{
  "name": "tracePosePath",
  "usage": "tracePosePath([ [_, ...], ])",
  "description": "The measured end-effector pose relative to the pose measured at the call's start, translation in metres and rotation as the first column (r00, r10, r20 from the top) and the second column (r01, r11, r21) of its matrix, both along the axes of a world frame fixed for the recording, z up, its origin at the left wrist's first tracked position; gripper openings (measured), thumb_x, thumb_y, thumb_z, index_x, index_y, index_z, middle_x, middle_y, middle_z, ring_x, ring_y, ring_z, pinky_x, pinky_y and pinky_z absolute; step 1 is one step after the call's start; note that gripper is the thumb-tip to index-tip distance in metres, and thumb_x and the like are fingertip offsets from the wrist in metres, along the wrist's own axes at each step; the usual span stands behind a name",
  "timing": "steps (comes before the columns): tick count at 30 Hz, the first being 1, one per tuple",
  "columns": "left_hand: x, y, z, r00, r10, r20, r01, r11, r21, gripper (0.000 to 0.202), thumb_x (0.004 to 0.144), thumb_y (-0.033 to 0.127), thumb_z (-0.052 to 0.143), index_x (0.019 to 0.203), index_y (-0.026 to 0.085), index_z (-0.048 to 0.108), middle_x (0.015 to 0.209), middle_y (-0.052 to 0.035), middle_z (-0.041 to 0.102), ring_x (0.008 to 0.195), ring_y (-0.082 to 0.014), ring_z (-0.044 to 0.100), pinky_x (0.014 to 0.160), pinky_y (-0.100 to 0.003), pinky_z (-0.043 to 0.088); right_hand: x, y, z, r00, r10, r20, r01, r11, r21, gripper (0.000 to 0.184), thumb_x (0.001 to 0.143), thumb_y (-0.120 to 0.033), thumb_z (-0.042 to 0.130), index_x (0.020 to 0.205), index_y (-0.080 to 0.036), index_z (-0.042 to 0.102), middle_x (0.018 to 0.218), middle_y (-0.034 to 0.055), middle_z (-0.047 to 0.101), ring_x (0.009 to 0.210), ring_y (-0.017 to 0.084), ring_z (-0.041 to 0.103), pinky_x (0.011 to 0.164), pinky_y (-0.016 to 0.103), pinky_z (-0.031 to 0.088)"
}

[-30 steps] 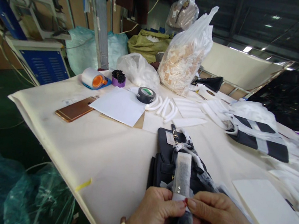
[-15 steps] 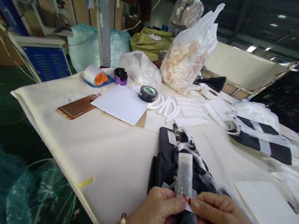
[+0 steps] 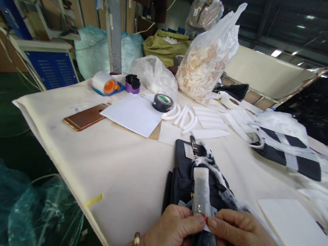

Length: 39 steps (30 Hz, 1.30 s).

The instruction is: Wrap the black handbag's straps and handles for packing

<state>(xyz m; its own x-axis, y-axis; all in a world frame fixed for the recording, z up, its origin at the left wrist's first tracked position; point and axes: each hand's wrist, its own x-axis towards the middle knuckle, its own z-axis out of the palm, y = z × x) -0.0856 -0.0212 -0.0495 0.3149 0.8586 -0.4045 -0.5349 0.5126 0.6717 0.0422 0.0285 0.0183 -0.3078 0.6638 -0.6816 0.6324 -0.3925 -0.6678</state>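
Note:
A black bag [image 3: 181, 157] lies on the table in front of me, with a buckled strap and a paper tag at its far end. Its handle is covered in whitish wrapping. Over the bag rises a strap end wrapped in translucent white sheet [image 3: 202, 186]. My left hand [image 3: 172, 231] is closed, thumb and finger pinching the lower part of this wrapping. Close against it, my right hand [image 3: 238, 233] pinches a small white piece at the same spot. The fingertips of both hands nearly touch. The hands hide the near part of the bag.
On the table [image 3: 127, 170] lie a brown phone [image 3: 84, 116], white paper [image 3: 133, 113], black tape [image 3: 162, 103] and white curved foam pieces [image 3: 190, 122]. A wrapped black bag [image 3: 302, 171] sits at the right. Behind stands a plastic sack of scraps [image 3: 203, 63].
The wrapped strap end has tipped slightly to the left. Both hands stay at nearly the same place, their fingertips a little closer together.

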Motion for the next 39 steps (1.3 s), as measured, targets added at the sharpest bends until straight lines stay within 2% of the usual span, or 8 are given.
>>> tracePosePath([
  [5,-0.001,0.0,0.005,0.999,-0.012,0.047,0.012,1.0,0.0,0.047,0.049,0.054,0.071,0.06,0.012,0.053,0.048,0.004,0.038,0.042,-0.0053,0.027,0.043,-0.025,0.012,0.001,-0.001,-0.002,1.0,-0.009,-0.001,0.009,1.0,0.015,0.038,0.066,-0.051,0.055,0.053,-0.016,0.048,0.043,-0.0051,0.042,0.035,0.004,0.033,0.038,0.019,0.018],
  [10,0.001,0.001,0.002,0.999,0.017,-0.032,-0.017,1.0,-0.021,0.051,0.056,0.064,0.061,0.058,0.013,0.051,0.042,0.0061,0.033,0.037,-0.0049,0.023,0.04,-0.025,0.011,-0.001,0.0,0.0,0.999,-0.042,-0.007,0.042,0.999,-0.004,0.038,0.065,-0.05,0.057,0.052,-0.016,0.048,0.041,-0.0058,0.041,0.035,0.004,0.032,0.038,0.019,0.018],
  [17,0.002,0.003,-0.001,0.999,0.014,-0.031,-0.016,0.998,-0.068,0.045,0.053,0.053,0.069,0.065,0.011,0.056,0.046,0.0053,0.038,0.039,-0.0046,0.027,0.041,-0.023,0.014,-0.002,-0.001,0.0,0.997,-0.06,-0.038,0.059,0.998,-0.031,0.039,0.062,-0.051,0.058,0.051,-0.016,0.047,0.038,-0.0063,0.038,0.035,0.004,0.03,0.039,0.02,0.016],
  [21,0.002,0.003,0.003,1.0,0.022,-0.006,-0.022,0.988,-0.151,0.042,0.047,0.046,0.073,0.065,0.011,0.058,0.045,0.0052,0.039,0.038,-0.0045,0.028,0.042,-0.023,0.014,0.004,-0.001,-0.004,0.994,-0.067,-0.091,0.059,0.995,-0.085,0.035,0.068,-0.047,0.056,0.055,-0.015,0.05,0.046,-0.0046,0.044,0.038,0.004,0.033,0.04,0.02,0.019],
  [24,0.004,0.004,0.003,0.998,0.063,0.032,-0.056,0.982,-0.18,0.039,0.045,0.039,0.073,0.066,0.009,0.06,0.049,0.0017,0.045,0.041,-0.0057,0.033,0.045,-0.023,0.019,0.006,-0.002,-0.002,0.997,-0.038,-0.072,0.031,0.995,-0.096,0.033,0.07,-0.043,0.053,0.054,-0.014,0.05,0.046,-0.0041,0.045,0.039,0.005,0.034,0.04,0.019,0.02],
  [28,0.007,0.004,0.002,0.996,0.089,0.027,-0.084,0.981,-0.173,0.04,0.043,0.034,0.075,0.069,0.006,0.063,0.057,-0.0036,0.052,0.051,-0.0106,0.042,0.052,-0.025,0.029,0.003,-0.001,0.007,0.999,0.026,0.045,-0.023,0.997,-0.069,0.028,0.068,-0.039,0.051,0.053,-0.015,0.049,0.044,-0.0048,0.043,0.037,0.005,0.033,0.039,0.019,0.02],
  [34,0.006,0.001,-0.001,0.998,0.058,-0.018,-0.059,0.995,-0.075,0.037,0.049,0.039,0.072,0.068,0.008,0.063,0.057,-0.0022,0.052,0.055,-0.0124,0.045,0.055,-0.025,0.032,0.0,0.002,0.014,0.986,0.076,0.145,-0.073,0.997,-0.028,0.025,0.073,-0.033,0.047,0.055,-0.015,0.049,0.049,-0.0045,0.045,0.04,0.005,0.036,0.041,0.018,0.024],
  [39,0.005,0.0,-0.002,0.999,0.047,0.004,-0.047,0.999,0.005,0.036,0.054,0.038,0.069,0.071,0.007,0.062,0.059,-0.0029,0.053,0.058,-0.0134,0.047,0.058,-0.026,0.033,0.0,0.001,0.012,0.968,0.093,0.233,-0.093,0.996,-0.012,0.022,0.073,-0.026,0.044,0.053,-0.017,0.043,0.044,-0.0051,0.041,0.036,0.005,0.03,0.037,0.019,0.018],
])
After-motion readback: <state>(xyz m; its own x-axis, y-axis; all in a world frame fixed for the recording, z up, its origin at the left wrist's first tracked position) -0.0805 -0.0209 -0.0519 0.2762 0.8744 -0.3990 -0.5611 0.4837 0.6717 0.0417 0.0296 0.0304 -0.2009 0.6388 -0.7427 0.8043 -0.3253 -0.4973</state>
